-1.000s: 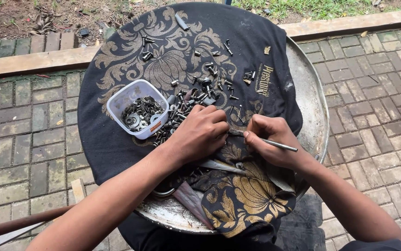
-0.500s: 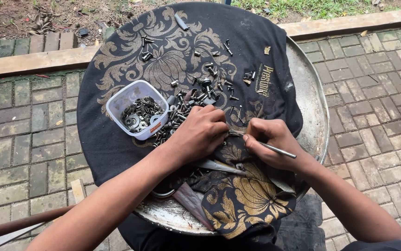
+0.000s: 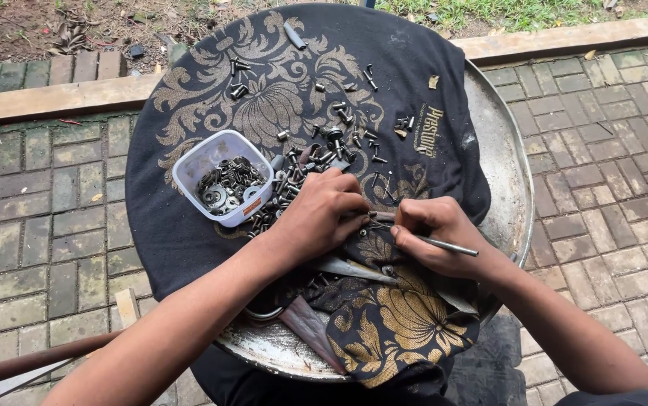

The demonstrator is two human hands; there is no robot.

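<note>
Right hand (image 3: 438, 237) pinches a thin metal rod (image 3: 448, 246), its tip down on the black patterned cloth (image 3: 188, 233). Left hand (image 3: 324, 214) is curled just beside it, fingertips on the cloth; what it grips can't be told. Loose screws (image 3: 339, 139) lie beyond. Plastic tub (image 3: 222, 177) of washers sits left, all on a round metal tray (image 3: 508, 180).

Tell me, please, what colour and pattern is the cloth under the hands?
The cloth is black with a gold floral scroll pattern, shown best in the head view.
</note>
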